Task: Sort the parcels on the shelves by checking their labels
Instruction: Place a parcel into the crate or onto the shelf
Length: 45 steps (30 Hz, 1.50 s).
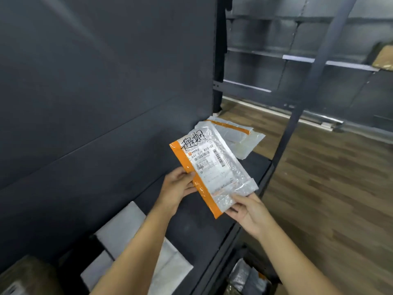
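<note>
Holding the flat white plastic mailer with the orange edge strip [214, 177] in the air above the dark shelf board [204, 233], I have it pinched from two sides. My left hand [177, 188] grips the orange long edge, thumb on top and fingers curled underneath. My right hand [244, 209] pinches the near bottom corner between thumb and fingers. The printed label [209, 165] faces up, with barcodes and black handwriting above them, readable enough from here.

I judge this parcel light and soft: the film is glossy and wrinkled, and whatever is inside looks thin. The shiny plastic is likely slippery, so the edges and sealed corners are the sensible places to hold, keeping fingers off the label. Nothing suggests it is fragile, though I cannot tell the contents.

A second white plastic mailer [242, 139], also with an orange band, lies flat at the far end of the shelf, just behind the held one. Grey flat packets [119, 228] lie nearer me, matte and smooth. Wood-plank floor [331, 188] shows to the right.
</note>
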Each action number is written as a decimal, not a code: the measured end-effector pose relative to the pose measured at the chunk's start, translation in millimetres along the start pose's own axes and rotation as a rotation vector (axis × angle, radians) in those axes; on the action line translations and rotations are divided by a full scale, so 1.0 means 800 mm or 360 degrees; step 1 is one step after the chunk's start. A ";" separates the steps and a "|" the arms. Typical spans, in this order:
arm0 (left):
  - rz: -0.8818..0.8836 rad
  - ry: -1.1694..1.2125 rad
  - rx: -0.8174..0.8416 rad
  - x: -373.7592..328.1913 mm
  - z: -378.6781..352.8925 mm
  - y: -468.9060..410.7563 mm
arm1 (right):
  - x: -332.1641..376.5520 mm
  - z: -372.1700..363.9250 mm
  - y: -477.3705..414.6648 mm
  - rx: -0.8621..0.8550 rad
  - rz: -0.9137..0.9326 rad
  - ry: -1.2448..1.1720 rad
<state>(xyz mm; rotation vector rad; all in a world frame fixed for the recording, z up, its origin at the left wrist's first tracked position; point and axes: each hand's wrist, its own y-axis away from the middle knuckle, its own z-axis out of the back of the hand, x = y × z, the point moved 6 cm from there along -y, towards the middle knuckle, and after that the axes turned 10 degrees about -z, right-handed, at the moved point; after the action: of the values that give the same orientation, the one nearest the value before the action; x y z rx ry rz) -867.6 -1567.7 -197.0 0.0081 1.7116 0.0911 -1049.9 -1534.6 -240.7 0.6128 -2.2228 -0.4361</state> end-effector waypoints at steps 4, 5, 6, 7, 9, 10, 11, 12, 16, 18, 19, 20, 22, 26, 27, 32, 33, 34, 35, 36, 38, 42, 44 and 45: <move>-0.0056 0.0034 0.0011 -0.023 -0.031 0.084 | 0.018 0.008 0.083 -0.0039 0.0156 0.0130; -0.0070 0.0036 0.0022 -0.028 -0.039 0.104 | 0.022 0.011 0.103 -0.0058 0.0189 0.0162; -0.0083 0.0039 0.0038 -0.031 -0.047 0.122 | 0.027 0.014 0.121 -0.0076 0.0220 0.0193; -0.0087 0.0046 0.0056 -0.035 -0.053 0.139 | 0.032 0.017 0.138 -0.0092 0.0252 0.0228; -0.0092 0.0114 0.0068 -0.041 -0.059 0.168 | 0.044 0.020 0.169 -0.0115 0.0333 0.0295; -0.0107 0.0178 0.0042 -0.047 -0.056 0.180 | 0.053 0.020 0.183 -0.0130 0.0381 0.0306; -0.0130 0.0244 -0.0005 -0.054 -0.050 0.191 | 0.062 0.020 0.196 -0.0147 0.0430 0.0308; -0.0160 0.0283 -0.0053 -0.062 -0.043 0.200 | 0.071 0.020 0.208 -0.0160 0.0472 0.0331; -0.0260 0.0158 -0.0079 -0.098 -0.017 0.228 | 0.088 0.000 0.247 -0.0184 0.0564 0.0682; -0.0264 0.0079 -0.0065 -0.111 -0.013 0.237 | 0.090 -0.016 0.257 -0.0193 0.0590 0.0834; -0.0267 0.0055 -0.0060 -0.116 -0.011 0.240 | 0.090 -0.026 0.260 -0.0201 0.0609 0.0898; -0.0276 0.0037 -0.0055 -0.121 -0.008 0.244 | 0.090 -0.036 0.262 -0.0208 0.0633 0.0939; -0.0296 0.0024 -0.0076 -0.128 0.002 0.251 | 0.090 -0.053 0.263 -0.0224 0.0657 0.0950; -0.0356 0.0114 -0.0269 -0.144 0.039 0.267 | 0.080 -0.090 0.261 -0.0079 0.0622 0.0881; -0.0367 0.0164 -0.0326 -0.147 0.049 0.270 | 0.074 -0.099 0.260 -0.0006 0.0593 0.0873; -0.0370 0.0292 -0.0447 -0.147 0.082 0.276 | 0.040 -0.119 0.255 0.0123 0.0505 0.0945; -0.0372 0.0296 -0.0434 -0.144 0.085 0.278 | 0.039 -0.120 0.254 0.0102 0.0530 0.0950; -0.0371 0.0296 -0.0419 -0.141 0.087 0.280 | 0.040 -0.121 0.253 0.0085 0.0549 0.0944; -0.0369 0.0301 -0.0403 -0.138 0.088 0.282 | 0.041 -0.123 0.252 0.0077 0.0557 0.0939; -0.0367 0.0310 -0.0387 -0.136 0.089 0.284 | 0.042 -0.125 0.251 0.0071 0.0554 0.0942; -0.0354 0.0308 -0.0342 -0.134 0.089 0.287 | 0.043 -0.128 0.248 0.0077 0.0542 0.0936; -0.0196 0.0017 0.0065 -0.136 0.073 0.295 | 0.055 -0.120 0.249 -0.0055 0.0646 0.0671; -0.0033 -0.0274 0.0440 -0.129 0.050 0.301 | 0.065 -0.107 0.255 -0.0214 0.0751 0.0610; 0.0029 -0.0383 0.0583 -0.125 0.038 0.304 | 0.071 -0.102 0.260 -0.0280 0.0803 0.0648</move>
<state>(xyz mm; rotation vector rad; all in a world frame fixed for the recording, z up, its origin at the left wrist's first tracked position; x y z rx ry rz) -835.1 -1329.3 -86.8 0.2953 1.4674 -0.2036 -1080.8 -1403.7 -53.5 0.0276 -1.8339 -0.2157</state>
